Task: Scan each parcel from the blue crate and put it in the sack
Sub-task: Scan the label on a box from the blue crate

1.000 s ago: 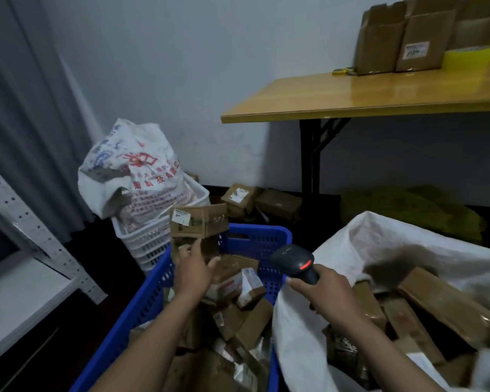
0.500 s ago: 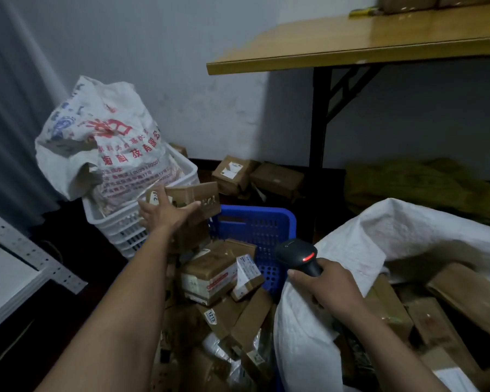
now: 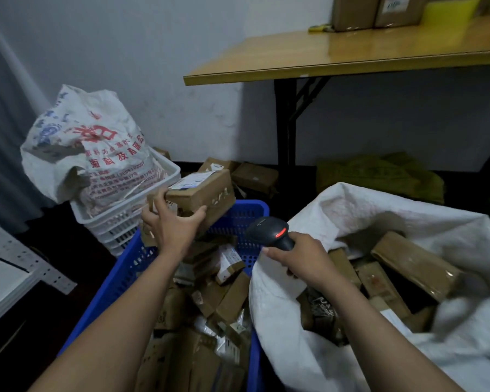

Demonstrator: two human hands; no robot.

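Observation:
My left hand [image 3: 172, 225] grips a brown cardboard parcel [image 3: 207, 193] with a white label on top, held above the far end of the blue crate [image 3: 116, 281]. The crate is piled with several cardboard parcels [image 3: 218, 301]. My right hand [image 3: 303, 261] holds a black barcode scanner [image 3: 269, 232] with a red light, its head pointing left toward the held parcel. To the right lies the open white sack [image 3: 359, 213], with several brown parcels [image 3: 416, 264] inside it.
A white basket [image 3: 119, 219] holding a printed white bag [image 3: 91, 148] stands left of the crate. Loose boxes [image 3: 255, 176] and a green bag [image 3: 379, 176] lie by the wall. A yellow table [image 3: 351, 58] with cartons stands above. A metal shelf [image 3: 23, 264] is at left.
My left hand has turned the parcel so its white label faces up and brought it right, nearer the scanner. The scanner hand has stayed almost still.

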